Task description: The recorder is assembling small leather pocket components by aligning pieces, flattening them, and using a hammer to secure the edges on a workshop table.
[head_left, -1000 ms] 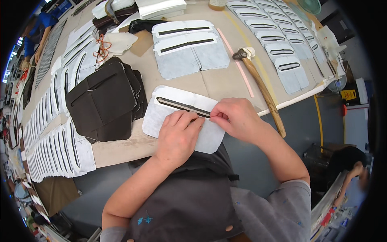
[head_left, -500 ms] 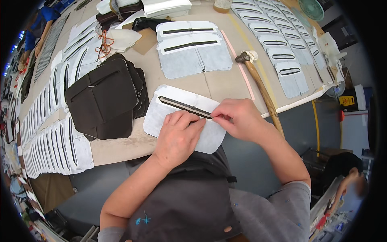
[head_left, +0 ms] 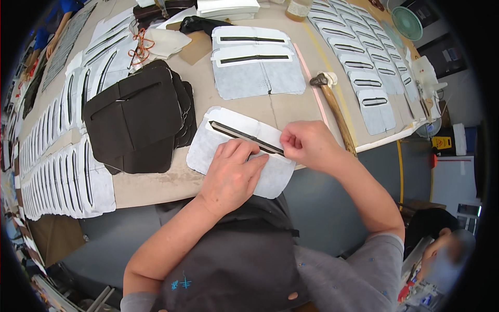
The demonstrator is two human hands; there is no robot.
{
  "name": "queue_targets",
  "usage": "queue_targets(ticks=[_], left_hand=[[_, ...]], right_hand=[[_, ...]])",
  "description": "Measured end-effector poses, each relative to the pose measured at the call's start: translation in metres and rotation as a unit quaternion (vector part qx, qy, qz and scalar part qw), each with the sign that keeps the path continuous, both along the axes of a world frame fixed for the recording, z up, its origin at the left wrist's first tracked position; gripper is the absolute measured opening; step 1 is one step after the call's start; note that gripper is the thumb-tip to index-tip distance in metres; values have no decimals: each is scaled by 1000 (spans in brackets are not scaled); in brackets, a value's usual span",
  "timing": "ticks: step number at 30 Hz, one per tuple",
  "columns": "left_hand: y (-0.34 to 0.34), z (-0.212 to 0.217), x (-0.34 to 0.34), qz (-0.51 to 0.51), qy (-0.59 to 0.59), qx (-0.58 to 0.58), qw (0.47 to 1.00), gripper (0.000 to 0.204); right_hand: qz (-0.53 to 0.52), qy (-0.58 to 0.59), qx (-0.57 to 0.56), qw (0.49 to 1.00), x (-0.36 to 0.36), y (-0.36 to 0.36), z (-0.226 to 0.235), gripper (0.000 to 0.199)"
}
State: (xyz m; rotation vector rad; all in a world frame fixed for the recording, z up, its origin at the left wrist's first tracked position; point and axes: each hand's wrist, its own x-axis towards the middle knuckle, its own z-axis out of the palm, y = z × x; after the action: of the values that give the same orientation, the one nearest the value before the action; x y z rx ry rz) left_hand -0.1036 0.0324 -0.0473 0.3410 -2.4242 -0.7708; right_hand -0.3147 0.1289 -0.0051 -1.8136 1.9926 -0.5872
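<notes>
A pale grey-white fabric panel (head_left: 205,151) with a long dark-edged slot (head_left: 228,130) lies at the table's near edge, tilted down to the right. Across its lower middle rests my left hand (head_left: 231,174), fingers laid on the material just below the slot and thumb apart. My right hand (head_left: 312,145) is closed in a pinch at the slot's right end; its fingertips hide exactly what they grip there. Left of the panel is a stack of dark brown fabric pieces (head_left: 130,119), the top one slotted too.
Slotted pale panels (head_left: 260,78) lie beyond my hands, with rows of similar ones (head_left: 377,119) at right and more (head_left: 57,182) at left. A wooden-handled hammer (head_left: 338,112) lies to the right. Orange cord (head_left: 141,47), a jar (head_left: 298,9) and a green fan (head_left: 407,23) stand farther back.
My right hand has shifted slightly right and its fingers are curled tighter at the slot's end. My left hand stays on the panel. The whole view has shifted a little.
</notes>
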Motion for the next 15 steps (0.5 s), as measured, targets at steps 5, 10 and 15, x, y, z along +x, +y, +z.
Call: queue_targets(ticks=[5, 10, 15], left_hand=[[-3, 0, 1, 3, 9, 14, 1000, 21], [-1, -2, 2, 0, -1, 23, 1000, 17], [-1, -4, 3, 0, 4, 22, 1000, 19]], right_hand=[[56, -6, -48, 997, 9, -2, 10, 3], [173, 196, -62, 963, 11, -11, 13, 5], [143, 170, -39, 974, 14, -15, 7, 4]])
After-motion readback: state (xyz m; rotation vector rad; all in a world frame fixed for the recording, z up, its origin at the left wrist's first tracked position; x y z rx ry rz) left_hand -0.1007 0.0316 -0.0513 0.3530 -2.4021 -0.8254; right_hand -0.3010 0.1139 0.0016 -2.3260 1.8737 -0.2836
